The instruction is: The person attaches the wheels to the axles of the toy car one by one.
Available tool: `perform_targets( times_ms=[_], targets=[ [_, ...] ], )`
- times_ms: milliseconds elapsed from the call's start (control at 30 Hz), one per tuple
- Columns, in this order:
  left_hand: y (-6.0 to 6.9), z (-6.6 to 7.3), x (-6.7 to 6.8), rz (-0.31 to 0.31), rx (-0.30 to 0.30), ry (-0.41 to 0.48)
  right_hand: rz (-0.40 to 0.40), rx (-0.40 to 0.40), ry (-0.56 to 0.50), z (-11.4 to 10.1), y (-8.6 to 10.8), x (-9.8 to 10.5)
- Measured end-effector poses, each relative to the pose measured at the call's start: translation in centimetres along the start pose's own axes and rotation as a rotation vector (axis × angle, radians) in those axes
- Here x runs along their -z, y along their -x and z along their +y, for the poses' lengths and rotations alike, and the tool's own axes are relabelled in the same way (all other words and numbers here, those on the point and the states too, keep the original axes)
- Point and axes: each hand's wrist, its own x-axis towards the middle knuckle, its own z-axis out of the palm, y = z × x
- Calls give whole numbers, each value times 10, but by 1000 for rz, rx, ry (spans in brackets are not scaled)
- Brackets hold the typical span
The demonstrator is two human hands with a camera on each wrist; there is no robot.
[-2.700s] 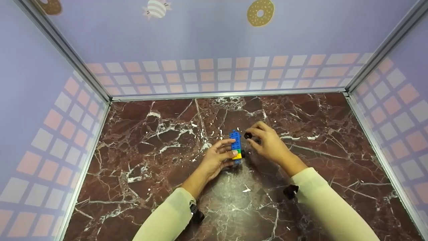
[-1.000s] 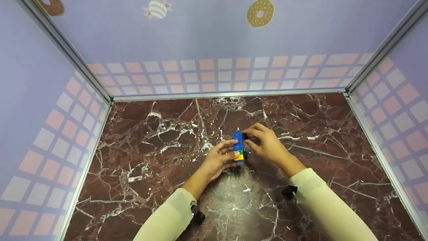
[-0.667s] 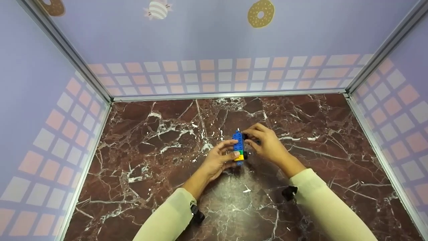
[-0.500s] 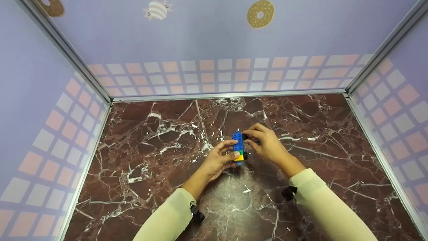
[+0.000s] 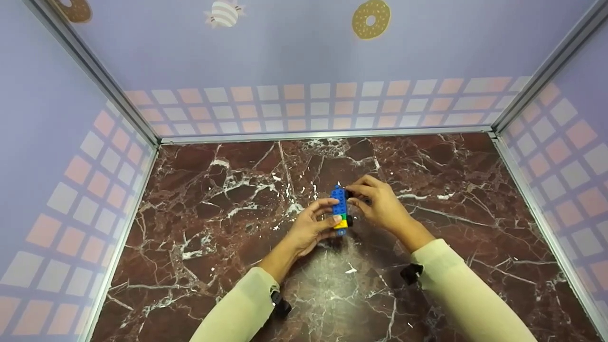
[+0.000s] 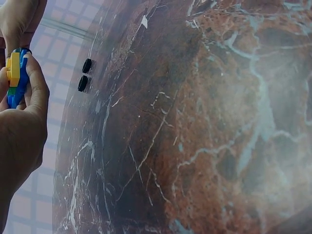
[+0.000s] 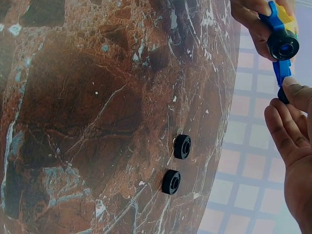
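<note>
The left hand (image 5: 304,231) grips a small blue toy chassis (image 5: 337,201) with studs on top, holding it by the near end beside a green and a yellow brick (image 5: 340,223). One black wheel (image 7: 283,45) sits on the chassis side near the yellow brick. At the far end, the right hand (image 5: 382,202) pinches a second black wheel (image 7: 282,95) between thumb and fingers, against the same side of the chassis. In the left wrist view the left hand (image 6: 24,117) holds the yellow brick (image 6: 14,69) and blue part; the right hand partly shows behind.
Two loose black wheels (image 7: 183,146) stand on the dark red marbled table (image 5: 228,247), seen in both wrist views. A metal strip (image 5: 285,138) runs along the table's back edge, below patterned walls. Both forearms wear black wrist devices (image 5: 411,274).
The right hand has brought its wheel leftward, from a small gap to against the chassis. The chassis has shifted slightly right in the left hand. Over the last half second hardly anything differs.
</note>
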Motion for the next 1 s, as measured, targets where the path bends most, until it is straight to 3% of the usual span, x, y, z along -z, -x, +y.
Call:
perform_targets(
  times_ms=[433, 1000],
  targets=[
    [0, -2, -1, -21, -6, 12, 25, -1, 68, -1, 2, -1],
    [2, 1, 0, -28, 4, 10, 33, -5, 57, -3, 2, -2]
  ],
)
